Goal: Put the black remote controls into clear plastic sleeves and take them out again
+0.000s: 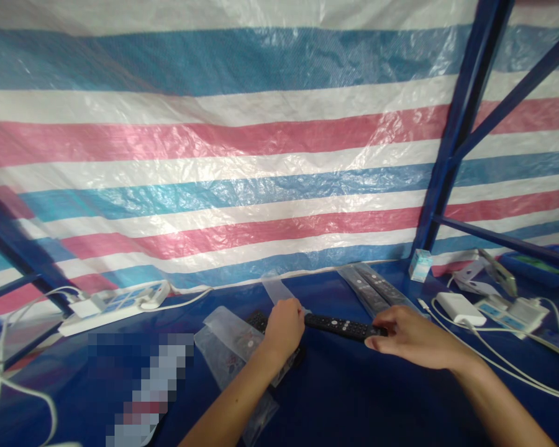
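A black remote control [342,326] lies almost level between my hands. My right hand [398,335] pinches its right end between thumb and fingers. At the remote's other end my left hand [285,328] is closed, with a clear plastic sleeve [276,288] sticking out behind its fingers. Exactly how those fingers grip the sleeve is partly hidden. Under and beside my left forearm lie clear plastic sleeves [218,351] and another dark remote [258,321], partly covered. Further back, behind my right hand, two remotes in clear sleeves [372,288] lie side by side.
A white power strip [116,307] with plugs and cables stands at the left. On the right are a small box [420,265], a white charger [460,308] and loose cables. Blue metal posts [463,136] and a striped plastic sheet [242,149] bound the blue table.
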Demonstrator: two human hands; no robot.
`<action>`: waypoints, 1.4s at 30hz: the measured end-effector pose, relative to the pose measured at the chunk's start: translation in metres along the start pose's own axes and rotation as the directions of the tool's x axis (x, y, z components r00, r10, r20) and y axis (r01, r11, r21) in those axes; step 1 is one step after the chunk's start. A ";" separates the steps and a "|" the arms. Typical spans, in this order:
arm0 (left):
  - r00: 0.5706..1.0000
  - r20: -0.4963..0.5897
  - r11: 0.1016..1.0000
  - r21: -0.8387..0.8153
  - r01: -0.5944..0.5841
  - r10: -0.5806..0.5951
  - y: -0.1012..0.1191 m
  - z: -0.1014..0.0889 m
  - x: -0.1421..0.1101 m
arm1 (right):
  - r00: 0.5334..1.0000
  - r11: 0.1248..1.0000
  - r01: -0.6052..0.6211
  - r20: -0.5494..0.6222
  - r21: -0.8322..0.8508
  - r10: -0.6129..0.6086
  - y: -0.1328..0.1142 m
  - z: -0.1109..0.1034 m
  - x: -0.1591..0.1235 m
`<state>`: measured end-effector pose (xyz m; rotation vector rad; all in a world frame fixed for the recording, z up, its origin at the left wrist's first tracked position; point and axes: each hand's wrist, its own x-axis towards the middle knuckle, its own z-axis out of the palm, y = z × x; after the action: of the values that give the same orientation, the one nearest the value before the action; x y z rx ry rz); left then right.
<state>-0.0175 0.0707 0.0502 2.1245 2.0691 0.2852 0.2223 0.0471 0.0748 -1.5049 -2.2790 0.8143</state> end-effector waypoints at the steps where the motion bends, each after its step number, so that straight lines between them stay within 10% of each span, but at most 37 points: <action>1: 1.000 0.006 1.000 0.011 -0.008 0.008 -0.001 0.001 -0.001 | 1.000 1.000 0.007 -0.019 -0.003 -0.007 -0.001 0.003 0.002; 12: 0.995 0.043 0.990 0.105 -0.095 0.091 -0.006 0.014 -0.007 | 0.986 0.964 -0.022 -0.168 -0.266 -0.023 -0.019 0.051 0.016; 42: 0.925 0.011 0.914 -0.158 -0.374 0.381 0.027 0.033 -0.046 | 0.982 0.984 0.052 -0.171 -0.168 -0.081 0.000 0.063 0.035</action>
<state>0.0159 0.0250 0.0238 2.3957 1.5426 0.4274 0.1750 0.0601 0.0219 -1.4930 -2.2947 0.4654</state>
